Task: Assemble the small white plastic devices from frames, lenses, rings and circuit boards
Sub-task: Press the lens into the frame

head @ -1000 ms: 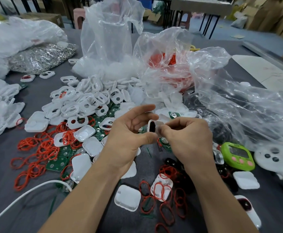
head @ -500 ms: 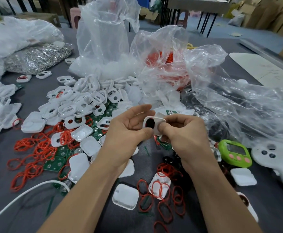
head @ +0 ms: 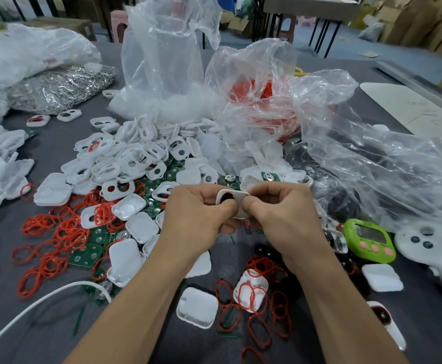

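A small white frame [head: 237, 197] with a dark lens in its round hole is held above the table between both hands. My left hand [head: 196, 216] grips its left side with the thumb pressed near the lens. My right hand [head: 280, 216] pinches its right side, thumb on top. A heap of white frames [head: 125, 158] lies behind, with green circuit boards [head: 87, 254] and red rings [head: 46, 248] spread to the left. White covers [head: 197, 307] and more red rings [head: 260, 329] lie below my hands.
Clear plastic bags [head: 167, 61] stand at the back; one holds red rings [head: 251, 93]. A bag of metal clips [head: 59, 85] is at far left. A green timer [head: 369, 240], a white controller [head: 435, 256] and a white cable [head: 38, 303] lie on the grey table.
Both hands have closed in on the frame; my left fingers, stretched out before, now curl round it. The frame has turned from edge-on to nearly flat, face up.
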Available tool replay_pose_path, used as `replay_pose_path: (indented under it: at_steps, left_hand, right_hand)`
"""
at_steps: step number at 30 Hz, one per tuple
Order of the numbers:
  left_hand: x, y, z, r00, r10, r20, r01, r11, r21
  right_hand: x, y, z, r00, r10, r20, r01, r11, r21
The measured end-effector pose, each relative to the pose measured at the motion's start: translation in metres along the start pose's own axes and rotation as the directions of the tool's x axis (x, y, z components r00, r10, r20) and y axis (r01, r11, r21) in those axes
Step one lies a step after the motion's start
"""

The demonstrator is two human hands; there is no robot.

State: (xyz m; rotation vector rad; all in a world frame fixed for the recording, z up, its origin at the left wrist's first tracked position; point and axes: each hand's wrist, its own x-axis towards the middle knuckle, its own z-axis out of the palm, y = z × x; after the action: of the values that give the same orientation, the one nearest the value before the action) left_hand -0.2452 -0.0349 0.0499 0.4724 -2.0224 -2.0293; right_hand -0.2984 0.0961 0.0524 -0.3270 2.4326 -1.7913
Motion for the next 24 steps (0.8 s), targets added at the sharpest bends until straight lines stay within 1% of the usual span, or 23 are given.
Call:
replay_pose_path:
  at_steps: [2, 6, 11, 14, 16, 18, 22, 24]
  left_hand:
    - [0.0, 0.001, 0.0, 1.0, -0.007, 0.01, 0.007, 1.0, 0.016]
    - [-0.003, 0.001, 0.003, 1.0, 0.001, 0.0, -0.001, 0.998, 0.067]
    - [-0.003, 0.0, 0.002, 0.999, 0.037, -0.027, -0.033, 0.991, 0.13]
    - [-0.005, -0.001, 0.002, 0.997, 0.077, -0.022, -0.072, 0.985, 0.158]
    - [-0.004, -0.001, 0.003, 0.997, 0.074, 0.0, -0.074, 0.989, 0.125]
    - [-0.003, -0.001, 0.004, 0.998, 0.065, -0.004, -0.064, 0.992, 0.111]
    - [0.0, -0.003, 0.001, 0.996, 0.062, -0.064, -0.05, 0.983, 0.176]
    - [-0.001, -0.002, 0.0, 0.994, 0.064, -0.087, -0.045, 0.979, 0.2]
  right_hand:
    - [0.001, 0.002, 0.0, 1.0, 0.005, 0.01, -0.005, 1.0, -0.024]
    - [0.004, 0.005, 0.001, 0.998, 0.042, -0.046, -0.044, 0.998, -0.043]
    - [0.004, 0.006, 0.0, 0.999, 0.039, 0.003, -0.038, 0.999, -0.023]
    - [0.002, 0.005, 0.003, 0.998, 0.039, -0.05, -0.039, 0.999, 0.0]
    - [0.002, 0.004, 0.005, 0.993, 0.047, -0.107, -0.045, 0.999, 0.025]
    - [0.0, 0.003, 0.005, 0.99, 0.041, -0.133, -0.04, 0.999, 0.01]
    - [-0.004, 0.004, 0.008, 0.997, -0.005, -0.079, -0.001, 0.997, -0.074]
    - [-0.004, 0.003, 0.01, 0.997, 0.0, -0.073, -0.007, 0.995, -0.098]
